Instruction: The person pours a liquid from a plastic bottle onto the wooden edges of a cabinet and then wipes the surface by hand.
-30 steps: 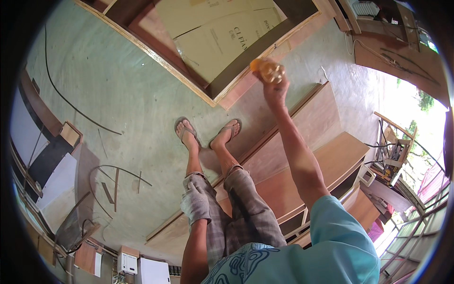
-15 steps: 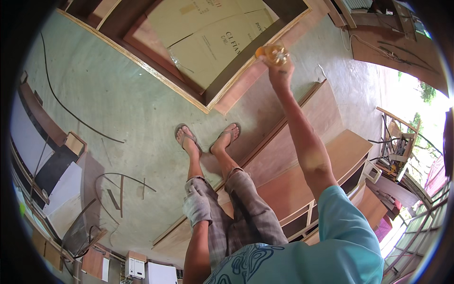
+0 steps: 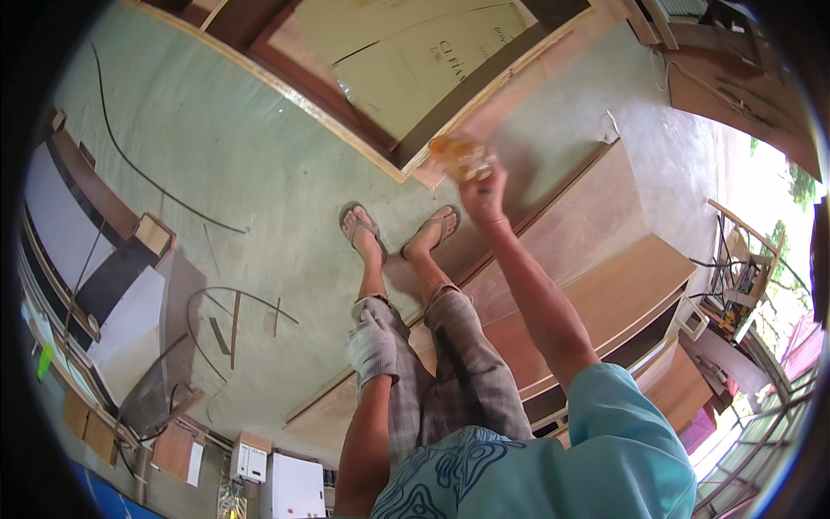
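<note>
My right hand (image 3: 484,195) is closed around an amber, see-through bottle-like thing (image 3: 465,160), blurred by motion. I hold it tilted, its orange end over the near corner of a large wooden cabinet frame (image 3: 519,73). Whether that end touches the frame's pale raw edge I cannot tell. Inside the frame lies a sheet of printed cardboard (image 3: 389,82). My left hand (image 3: 373,348), in a whitish knit glove, rests on my left knee with its fingers laid over the trousers, holding nothing.
Long wooden panels (image 3: 562,212) and a low cabinet (image 3: 627,272) stand to my right. Black cable (image 3: 130,164) and thin strips (image 3: 233,329) lie on the floor at left. Boards (image 3: 125,342) line the left side. A cluttered rack (image 3: 735,268) stands far right.
My right hand has come toward me and a little left, bringing the amber bottle-like thing along the frame's edge to its near corner. My left hand stays on the knee; the view has shifted slightly.
</note>
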